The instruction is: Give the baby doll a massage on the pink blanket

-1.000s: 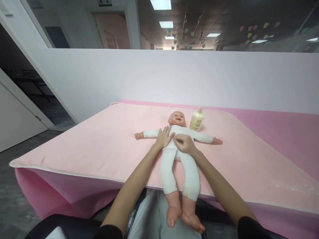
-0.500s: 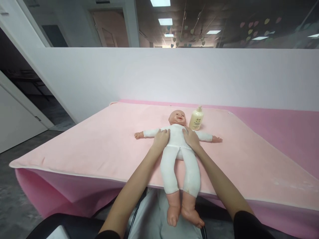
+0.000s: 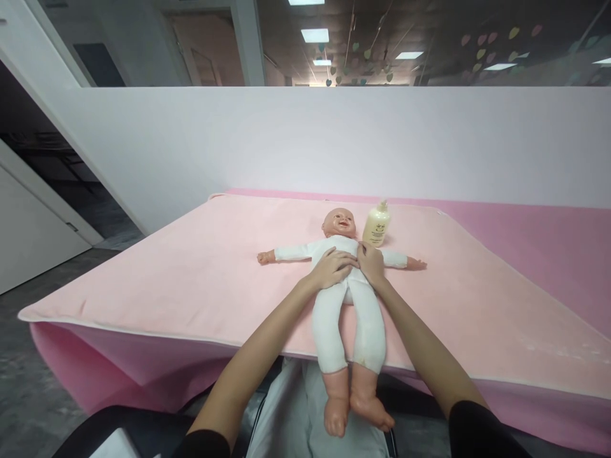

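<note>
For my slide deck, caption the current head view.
Left hand lies across a doll, right hand at its side, a pump bottle beside its head.

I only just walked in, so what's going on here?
A person's left hand lies across the belly of a baby doll, and the right hand is at the side of its chest. The doll lies face up on a peach blanket, its feet past the edge. A pale yellow pump bottle stands beside its head.

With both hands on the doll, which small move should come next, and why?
Perhaps draw the left hand outward across the doll: it lies over the white torso, its fingertips close to the right hand, which is at the opposite edge.
</note>
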`<state>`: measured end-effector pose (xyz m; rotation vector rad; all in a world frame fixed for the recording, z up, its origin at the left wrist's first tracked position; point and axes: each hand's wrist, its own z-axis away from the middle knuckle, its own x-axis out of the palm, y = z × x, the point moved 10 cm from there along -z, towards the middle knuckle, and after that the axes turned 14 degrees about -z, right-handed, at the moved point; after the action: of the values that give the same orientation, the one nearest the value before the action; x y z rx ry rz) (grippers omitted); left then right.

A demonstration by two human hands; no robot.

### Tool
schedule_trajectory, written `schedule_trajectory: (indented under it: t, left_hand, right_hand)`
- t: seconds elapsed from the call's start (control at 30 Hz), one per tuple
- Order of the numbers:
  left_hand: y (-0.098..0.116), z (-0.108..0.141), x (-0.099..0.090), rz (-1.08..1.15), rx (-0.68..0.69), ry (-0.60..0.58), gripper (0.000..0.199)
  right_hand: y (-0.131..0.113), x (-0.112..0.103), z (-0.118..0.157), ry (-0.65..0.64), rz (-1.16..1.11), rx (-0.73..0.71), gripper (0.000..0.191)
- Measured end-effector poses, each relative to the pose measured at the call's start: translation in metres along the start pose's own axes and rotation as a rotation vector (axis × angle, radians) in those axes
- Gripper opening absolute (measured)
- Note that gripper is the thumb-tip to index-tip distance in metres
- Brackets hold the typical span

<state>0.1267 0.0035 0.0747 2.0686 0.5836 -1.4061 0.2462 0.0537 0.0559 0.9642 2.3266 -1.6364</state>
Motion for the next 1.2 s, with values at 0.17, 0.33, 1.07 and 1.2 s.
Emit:
schedule_trajectory:
  t: [0.17,0.33,1.07,1.2]
  left_hand:
    - [-0.025,-0.002,0.008,-0.111,-0.193,-0.019,0.055]
    - [-0.045,0.001,0.010,-0.152,-0.349,-0.017,0.063]
    - [-0.121,0.003,0.003,-0.286,-0.741,0.061,0.073]
    - [-0.131,0.027,-0.012,-0.451,-0.793,0.129,0.065]
  right_hand:
    - [-0.011,-0.012,0.010,0.089,-0.387,-0.109,0.030]
    - [-0.056,0.006,0.034,-0.111,-0.361,-0.355,0.026]
    - [0.024,-0.009,-0.010,-0.121,0.513,0.070,0.061]
    - [0.042,-0.047,-0.006,0.039,0.628,0.146,0.057]
